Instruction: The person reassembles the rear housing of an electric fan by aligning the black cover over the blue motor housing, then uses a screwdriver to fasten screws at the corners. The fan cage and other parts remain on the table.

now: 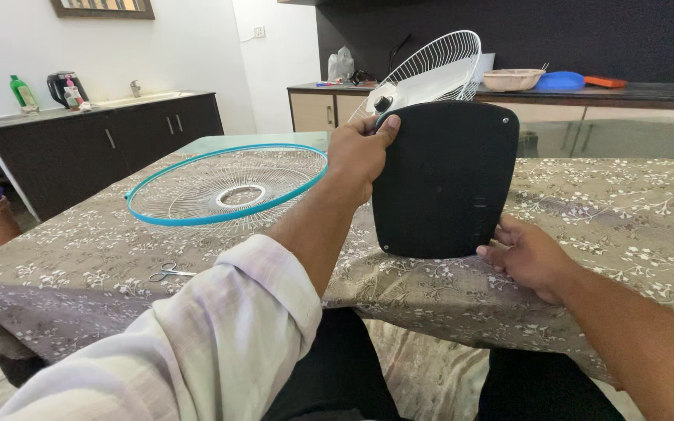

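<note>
left hand (360,148) has a closed grip on the top left edge of the black base (445,179), thumb over the front face, fingers wrapped behind. right hand (526,253) is at the base's lower right edge, fingers curled against the rim, propping it; thumb side is hidden, so it looks like a loose hold rather than a full clamp, can't be sure.

base stands near upright on its bottom edge on the tabletop (626,210), flat underside facing the camera (two small screws show at the top corners). behind it the fan's rear guard (438,70) tilts back, white wire, with the motor hub (384,103) just above the left thumb; the joint between base and fan is hidden behind the plate.

front guard (228,185), white wire with a teal rim, lies flat on the tabletop to the left, apart from the base. scissors (167,272) lie near the front left edge of the tabletop, well apart from both hands.

tabletop carries a brown floral cloth. far counter on the left holds a kettle (62,87) and a green bottle (22,93); counter on the right holds a beige bowl (512,79) and a blue dish (559,80).
</note>
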